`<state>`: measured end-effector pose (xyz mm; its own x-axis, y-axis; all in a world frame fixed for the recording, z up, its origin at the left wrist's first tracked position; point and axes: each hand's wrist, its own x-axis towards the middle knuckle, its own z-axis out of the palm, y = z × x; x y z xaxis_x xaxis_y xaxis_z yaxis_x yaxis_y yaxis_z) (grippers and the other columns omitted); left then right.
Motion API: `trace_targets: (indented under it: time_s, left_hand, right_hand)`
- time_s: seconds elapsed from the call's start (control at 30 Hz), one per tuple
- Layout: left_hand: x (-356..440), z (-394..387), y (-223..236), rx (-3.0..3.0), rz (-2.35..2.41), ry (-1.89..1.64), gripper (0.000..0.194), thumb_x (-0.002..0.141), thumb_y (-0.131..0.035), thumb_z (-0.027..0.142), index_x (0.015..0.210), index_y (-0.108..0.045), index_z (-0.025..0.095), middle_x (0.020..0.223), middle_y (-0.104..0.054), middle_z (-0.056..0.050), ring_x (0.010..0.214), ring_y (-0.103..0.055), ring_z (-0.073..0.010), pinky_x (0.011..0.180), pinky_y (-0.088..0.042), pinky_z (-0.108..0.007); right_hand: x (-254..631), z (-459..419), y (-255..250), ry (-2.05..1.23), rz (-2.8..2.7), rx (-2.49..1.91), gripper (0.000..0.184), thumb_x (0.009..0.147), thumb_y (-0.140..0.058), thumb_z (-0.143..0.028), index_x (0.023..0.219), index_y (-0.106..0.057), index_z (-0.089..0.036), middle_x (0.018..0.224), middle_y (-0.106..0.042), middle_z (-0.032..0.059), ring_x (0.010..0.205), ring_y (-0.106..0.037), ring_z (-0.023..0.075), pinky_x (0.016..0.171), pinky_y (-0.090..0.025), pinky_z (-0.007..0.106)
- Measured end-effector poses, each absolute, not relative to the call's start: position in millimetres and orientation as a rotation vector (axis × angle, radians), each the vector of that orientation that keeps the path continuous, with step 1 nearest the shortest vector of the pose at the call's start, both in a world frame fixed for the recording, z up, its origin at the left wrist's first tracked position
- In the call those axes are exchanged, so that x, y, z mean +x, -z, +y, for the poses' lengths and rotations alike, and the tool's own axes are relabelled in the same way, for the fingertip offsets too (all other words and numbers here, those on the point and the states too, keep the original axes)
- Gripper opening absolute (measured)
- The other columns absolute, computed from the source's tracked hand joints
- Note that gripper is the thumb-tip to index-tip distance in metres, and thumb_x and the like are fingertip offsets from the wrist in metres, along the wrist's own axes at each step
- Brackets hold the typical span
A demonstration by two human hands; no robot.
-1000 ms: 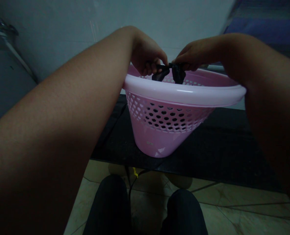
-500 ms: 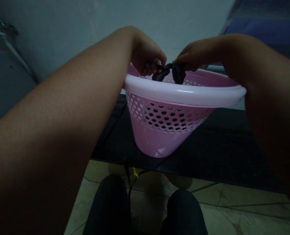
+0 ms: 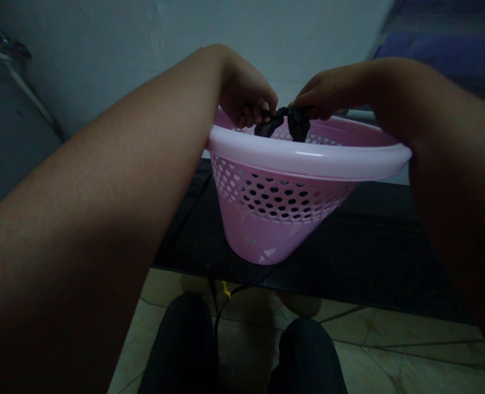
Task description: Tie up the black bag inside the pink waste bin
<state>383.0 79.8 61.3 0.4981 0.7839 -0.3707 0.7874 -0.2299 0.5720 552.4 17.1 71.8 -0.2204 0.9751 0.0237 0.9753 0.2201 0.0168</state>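
Observation:
A pink perforated plastic basket [image 3: 299,158] stands on a low black table [image 3: 373,257] in front of me. Over its far rim both hands pinch a small black bunched piece of cloth or plastic [image 3: 285,121], twisted between them. My left hand [image 3: 244,96] is curled shut on its left end. My right hand [image 3: 328,96] is pinched shut on its right end. Two dark ends of the piece hang down into the basket. The inside of the basket is hidden by its near rim.
A pale wall [image 3: 144,49] rises behind the table. A metal tap or pipe [image 3: 10,54] shows at the far left. Blue fabric [image 3: 443,54] lies at the upper right. My dark-trousered knees [image 3: 242,350] and a tiled floor [image 3: 390,339] are below.
My two hands have drawn slightly closer together, bunching the black piece tighter between them. The basket has not moved.

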Motion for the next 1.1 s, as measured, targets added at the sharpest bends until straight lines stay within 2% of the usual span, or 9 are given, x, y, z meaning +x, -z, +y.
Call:
trace_targets:
  time_s: [0.07, 0.2, 0.33, 0.5, 0.6, 0.7, 0.9, 1.0, 1.1]
  left_hand:
    - [382.8, 77.9, -61.3, 2.01, 1.3, -0.008, 0.005, 0.07, -0.058, 0.035, 0.073, -0.057, 0.032, 0.081, -0.07, 0.001, 0.13, -0.04, -0.0207, 0.102, -0.044, -0.036]
    - [383.0, 73.2, -60.3, 1.988, 1.297, -0.048, 0.01, 0.072, -0.056, 0.029, 0.066, -0.049, 0.027, 0.071, -0.063, -0.001, 0.133, -0.037, -0.0236, 0.113, -0.027, -0.046]
    - [383.2, 71.5, -59.7, 2.014, 1.292, -0.022, 0.006, 0.075, -0.052, 0.032, 0.07, -0.052, 0.03, 0.081, -0.067, -0.002, 0.128, -0.041, -0.0214, 0.106, -0.036, -0.042]
    - [383.2, 73.3, -60.2, 2.01, 1.267, -0.019, 0.012, 0.073, -0.053, 0.028, 0.064, -0.046, 0.028, 0.068, -0.062, -0.002, 0.132, -0.038, -0.0231, 0.112, -0.027, -0.045]
    - [382.8, 72.2, -60.1, 2.023, 1.288, -0.017, 0.011, 0.069, -0.056, 0.032, 0.063, -0.047, 0.029, 0.075, -0.067, -0.001, 0.133, -0.038, -0.0215, 0.111, -0.03, -0.041]
    - [382.6, 70.2, -59.7, 2.039, 1.319, -0.018, 0.01, 0.066, -0.055, 0.034, 0.062, -0.047, 0.032, 0.069, -0.067, 0.002, 0.131, -0.039, -0.0192, 0.108, -0.034, -0.037]
    - [383.1, 72.9, -60.6, 2.018, 1.282, -0.004, 0.011, 0.065, -0.057, 0.031, 0.06, -0.047, 0.028, 0.066, -0.063, -0.001, 0.128, -0.041, -0.0227, 0.104, -0.039, -0.04]
    - [383.0, 73.6, -61.0, 2.034, 1.27, 0.023, 0.013, 0.064, -0.058, 0.034, 0.059, -0.047, 0.03, 0.069, -0.066, -0.001, 0.127, -0.044, -0.0211, 0.101, -0.043, -0.037]
    - [382.4, 70.8, -60.5, 2.055, 1.301, 0.001, 0.014, 0.064, -0.059, 0.034, 0.059, -0.046, 0.029, 0.068, -0.066, -0.001, 0.127, -0.045, -0.0226, 0.103, -0.042, -0.041]
  right_hand:
    - [551.8, 16.7, -71.0, 0.051, -2.449, -1.961, 0.025, 0.09, -0.046, -0.031, 0.078, -0.055, -0.012, 0.067, -0.048, 0.0008, 0.054, -0.04, 0.0076, 0.057, -0.036, 0.024]
    - [552.4, 19.3, -70.6, 0.047, -2.447, -1.979, 0.025, 0.091, -0.044, -0.031, 0.083, -0.057, -0.012, 0.068, -0.05, 0.0013, 0.055, -0.041, 0.0084, 0.058, -0.036, 0.025]
    - [553.7, 20.6, -72.0, 0.047, -2.459, -1.961, 0.025, 0.09, -0.046, -0.031, 0.079, -0.056, -0.012, 0.066, -0.048, 0.0008, 0.054, -0.04, 0.0079, 0.057, -0.035, 0.024]
    - [553.8, 19.8, -72.1, 0.004, -2.45, -1.966, 0.024, 0.089, -0.047, -0.031, 0.077, -0.054, -0.012, 0.067, -0.048, 0.0007, 0.054, -0.041, 0.008, 0.057, -0.036, 0.025]
    - [554.0, 20.6, -71.0, -0.009, -2.439, -1.972, 0.023, 0.089, -0.047, -0.031, 0.077, -0.054, -0.012, 0.067, -0.047, 0.0004, 0.054, -0.04, 0.0074, 0.057, -0.036, 0.024]
    - [553.6, 21.1, -70.3, -0.031, -2.439, -1.96, 0.022, 0.089, -0.046, -0.03, 0.08, -0.055, -0.012, 0.069, -0.048, 0.0008, 0.055, -0.04, 0.0075, 0.058, -0.036, 0.024]
    - [552.2, 18.4, -71.6, 0.031, -2.46, -1.974, 0.022, 0.089, -0.048, -0.029, 0.076, -0.054, -0.012, 0.067, -0.048, 0.0004, 0.056, -0.041, 0.0077, 0.058, -0.037, 0.024]
    - [552.6, 18.4, -71.5, 0.044, -2.455, -1.993, 0.022, 0.089, -0.048, -0.028, 0.075, -0.054, -0.012, 0.066, -0.048, 0.0002, 0.055, -0.04, 0.0074, 0.058, -0.037, 0.023]
    - [553.0, 18.8, -70.9, 0.012, -2.451, -1.989, 0.022, 0.09, -0.047, -0.028, 0.077, -0.054, -0.012, 0.066, -0.048, 0.0002, 0.054, -0.04, 0.0071, 0.056, -0.036, 0.023]
